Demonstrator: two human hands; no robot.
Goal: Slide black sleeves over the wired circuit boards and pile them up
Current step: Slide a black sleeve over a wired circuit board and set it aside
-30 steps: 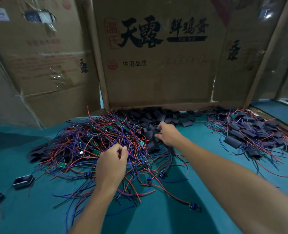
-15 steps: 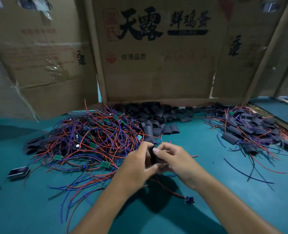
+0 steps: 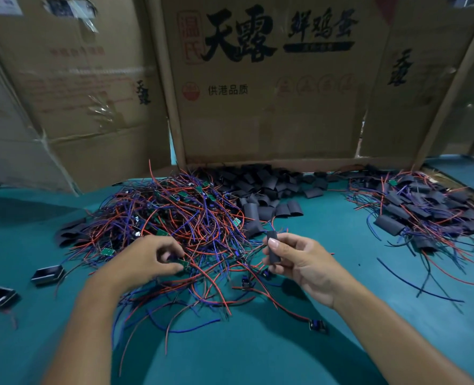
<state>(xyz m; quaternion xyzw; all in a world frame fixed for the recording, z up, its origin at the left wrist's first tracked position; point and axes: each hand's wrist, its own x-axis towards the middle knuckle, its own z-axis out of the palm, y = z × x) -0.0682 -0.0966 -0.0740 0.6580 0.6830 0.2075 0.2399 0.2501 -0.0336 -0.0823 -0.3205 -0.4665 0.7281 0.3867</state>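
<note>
Right hand [image 3: 305,262] pinches a sleeve [image 3: 273,247]; left hand [image 3: 147,259] pinches a board [image 3: 185,264]. Best open the sleeve mouth, feed the board in end first.

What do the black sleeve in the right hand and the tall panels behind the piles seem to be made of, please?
The black sleeve pinched by the right hand looks like matte, flexible plastic or rubber tubing, probably heat-shrink: flattened, dull, no gloss. The panels look like brown corrugated cardboard: printed lettering, creases, torn edges, tape.
</note>
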